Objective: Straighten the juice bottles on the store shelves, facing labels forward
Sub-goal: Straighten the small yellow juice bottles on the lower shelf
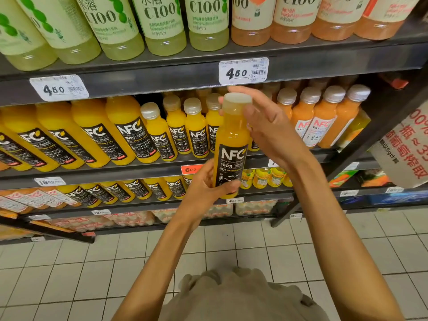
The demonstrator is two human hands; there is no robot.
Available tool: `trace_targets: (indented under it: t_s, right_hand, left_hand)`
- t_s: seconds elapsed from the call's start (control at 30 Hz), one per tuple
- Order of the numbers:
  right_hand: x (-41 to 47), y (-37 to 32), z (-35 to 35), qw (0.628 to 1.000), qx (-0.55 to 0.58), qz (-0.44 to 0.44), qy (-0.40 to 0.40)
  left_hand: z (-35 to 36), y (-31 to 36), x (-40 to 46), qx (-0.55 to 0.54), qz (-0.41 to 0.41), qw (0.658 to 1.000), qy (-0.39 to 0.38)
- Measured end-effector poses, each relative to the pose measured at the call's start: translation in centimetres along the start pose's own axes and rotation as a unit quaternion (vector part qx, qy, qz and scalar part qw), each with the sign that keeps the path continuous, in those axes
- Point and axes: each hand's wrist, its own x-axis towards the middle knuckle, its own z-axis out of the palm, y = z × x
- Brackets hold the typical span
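Note:
An orange NFC juice bottle (232, 144) with a black label and a pale cap is held upright in front of the middle shelf (139, 171), its label facing me. My left hand (208, 184) grips the bottle's lower part, thumb across the label. My right hand (266, 121) holds the neck and cap from the right, fingers reaching behind the cap. Small NFC bottles (194, 133) stand in a row behind it, with larger NFC bottles (125, 130) to their left.
Green C100 bottles (159, 22) and pink C100 bottles (291, 19) fill the top shelf. Peach-coloured NFC bottles (324, 117) stand right of the held bottle. A white price tag (243, 71) hangs just above my right hand. More juice lines the lower shelves; tiled floor (69, 274) lies below.

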Motion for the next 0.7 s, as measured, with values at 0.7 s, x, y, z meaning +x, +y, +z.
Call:
trace_targets:
  t_s: [0.7]
  right_hand:
    - [1.0, 3.3, -4.0, 0.986, -0.068, 0.047, 0.143]
  left_hand:
    - [-2.0, -3.1, 4.7, 0.104, -0.058, 0.993, 0.014]
